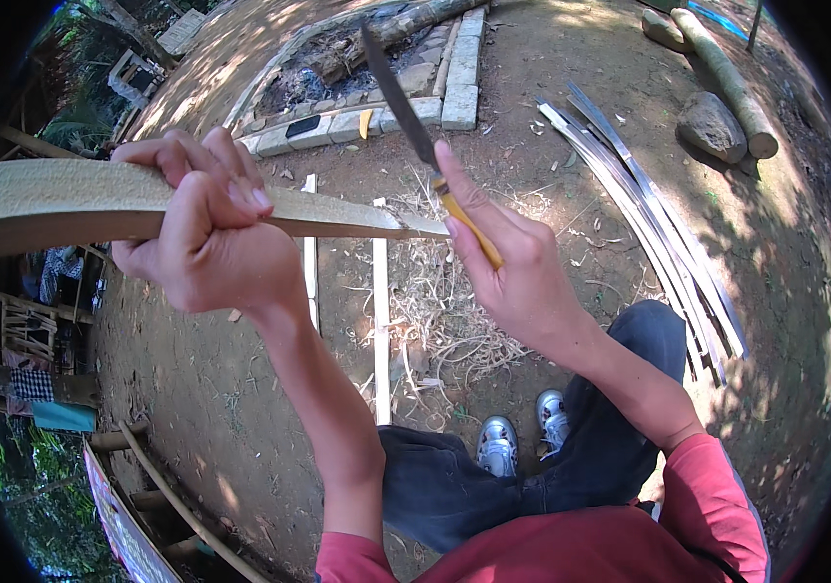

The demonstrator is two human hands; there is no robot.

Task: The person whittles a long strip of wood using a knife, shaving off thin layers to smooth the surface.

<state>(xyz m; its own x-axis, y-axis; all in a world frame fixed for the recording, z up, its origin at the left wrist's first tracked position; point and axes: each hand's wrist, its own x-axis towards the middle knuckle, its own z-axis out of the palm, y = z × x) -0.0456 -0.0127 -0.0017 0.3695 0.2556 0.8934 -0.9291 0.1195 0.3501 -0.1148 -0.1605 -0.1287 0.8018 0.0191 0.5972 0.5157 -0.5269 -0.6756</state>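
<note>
A long, flat, pale wooden strip (66,189) was clamped in the grip of the person's left hand (216,238), its long axis running roughly from 9 o'clock to 3 o'clock. The right hand (517,257) had its grip wrapped round the yellow handle (472,231) of a dark-bladed knife (418,136), the blade pointing toward 11 o'clock, steeply across the strip's line. The left hand was nearer the strip's broad-looking part; its thin-looking end lay by the right hand (whether blade touched wood, I could not tell). Toward 6 o'clock from the knife, pale curled shavings (454,321) littered the brown earth (172,360).
</note>
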